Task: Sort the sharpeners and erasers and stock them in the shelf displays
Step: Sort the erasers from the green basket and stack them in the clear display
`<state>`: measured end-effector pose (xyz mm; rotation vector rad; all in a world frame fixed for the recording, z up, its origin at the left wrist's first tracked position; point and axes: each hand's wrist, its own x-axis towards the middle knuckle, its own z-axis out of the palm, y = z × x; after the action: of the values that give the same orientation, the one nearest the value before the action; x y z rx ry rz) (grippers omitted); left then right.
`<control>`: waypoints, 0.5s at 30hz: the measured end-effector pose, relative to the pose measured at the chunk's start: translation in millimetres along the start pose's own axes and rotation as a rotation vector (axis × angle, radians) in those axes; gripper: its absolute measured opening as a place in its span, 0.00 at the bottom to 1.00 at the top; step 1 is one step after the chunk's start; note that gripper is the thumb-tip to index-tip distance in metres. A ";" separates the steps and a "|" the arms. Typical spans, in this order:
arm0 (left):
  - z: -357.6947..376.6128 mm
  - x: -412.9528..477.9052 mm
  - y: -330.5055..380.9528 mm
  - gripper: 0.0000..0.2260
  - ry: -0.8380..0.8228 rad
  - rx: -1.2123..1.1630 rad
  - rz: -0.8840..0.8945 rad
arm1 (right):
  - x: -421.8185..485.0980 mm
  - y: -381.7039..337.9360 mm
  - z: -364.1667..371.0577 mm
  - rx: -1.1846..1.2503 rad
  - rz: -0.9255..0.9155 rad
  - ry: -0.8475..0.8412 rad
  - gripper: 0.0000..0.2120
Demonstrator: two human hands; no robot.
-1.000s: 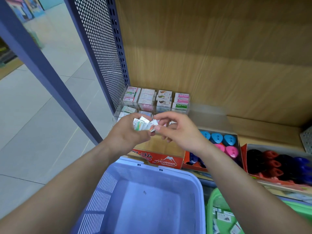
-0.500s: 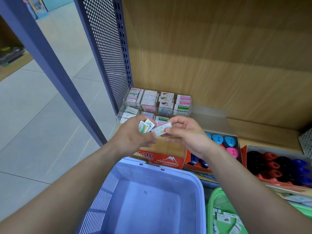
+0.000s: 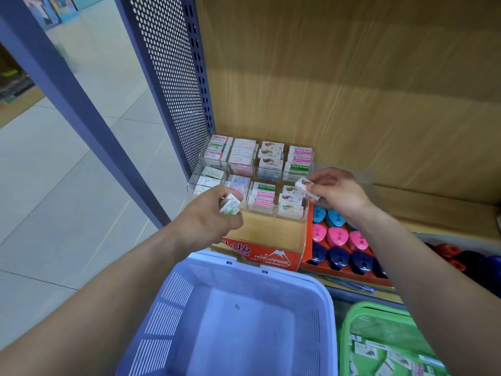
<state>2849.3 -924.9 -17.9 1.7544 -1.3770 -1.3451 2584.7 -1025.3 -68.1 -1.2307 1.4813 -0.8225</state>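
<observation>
My left hand (image 3: 208, 221) grips a small stack of wrapped erasers (image 3: 230, 204) in front of the clear acrylic eraser display (image 3: 193, 177). My right hand (image 3: 339, 194) pinches a single white eraser (image 3: 305, 187) just right of the display's front right compartment, which holds similar erasers (image 3: 291, 198). The display's other compartments hold pink and green "Hard Eraser" packs (image 3: 264, 195) and several other kinds. An orange tray of sharpeners (image 3: 336, 237) in blue, pink and navy lies under my right wrist.
An orange "Hard Eraser" box (image 3: 271, 257) stands open in front of the display. Below it are a purple basket (image 3: 244, 308) and a green basket (image 3: 360, 316) with loose erasers. Red and dark sharpeners (image 3: 461, 256) sit far right. A perforated blue panel (image 3: 168, 77) bounds the shelf's left.
My hands have separated: the right one pulled one eraser from the left hand's stack and carried it right and up toward the display's right side.
</observation>
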 end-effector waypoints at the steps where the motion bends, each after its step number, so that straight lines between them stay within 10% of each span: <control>1: 0.2 0.7 -0.5 0.14 -0.017 0.016 0.001 | 4.6 0.2 1.4 -0.045 -0.011 0.001 0.08; 15: 6.0 8.9 -0.7 0.13 -0.004 0.038 0.032 | 43.9 28.9 24.5 -0.788 -0.289 -0.137 0.05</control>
<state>2844.0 -931.9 -24.0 1.7476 -1.4351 -1.3151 2600.7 -1058.1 -113.1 -2.0739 1.5852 -0.3051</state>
